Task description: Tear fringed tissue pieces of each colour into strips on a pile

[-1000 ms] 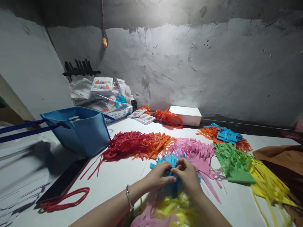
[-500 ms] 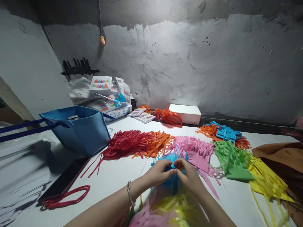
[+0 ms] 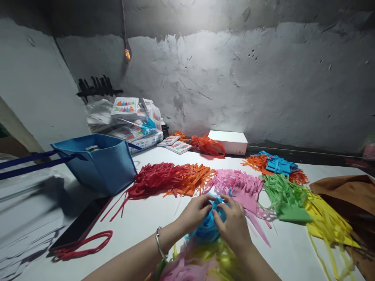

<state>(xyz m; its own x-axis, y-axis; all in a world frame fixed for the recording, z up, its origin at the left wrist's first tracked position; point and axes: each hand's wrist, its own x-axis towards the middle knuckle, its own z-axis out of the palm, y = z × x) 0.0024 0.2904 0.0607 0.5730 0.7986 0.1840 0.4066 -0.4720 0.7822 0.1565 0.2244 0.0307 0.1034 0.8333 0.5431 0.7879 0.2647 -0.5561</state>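
A blue paper tassel (image 3: 207,229) with loose strips is held between both hands at the near middle of the table. My left hand (image 3: 197,212) grips its top left side, fingers bent inward, a silver bracelet on the wrist. From the right, my right hand (image 3: 233,219) has thumb and fingers closed on the same tassel. The gathered spot between the fingertips is partly hidden. Below the hands lies a pile of pink (image 3: 187,269) and yellow fringed strips (image 3: 231,259). Just beyond are pink fringed sheets (image 3: 240,185).
Red fringe (image 3: 158,179) and orange fringe (image 3: 196,179) lie left of centre; green (image 3: 288,199) and yellow fringe (image 3: 328,218) lie right. A blue bag (image 3: 102,168) stands left, near a dark tablet-like slab (image 3: 84,222) and red cord (image 3: 96,246). Behind stands a white box (image 3: 228,141).
The blue tassel shows more fully, its strips now bunched lower between the hands. My right hand has shifted and turned, its thumb pressing in on the tassel. The view has tilted slightly.
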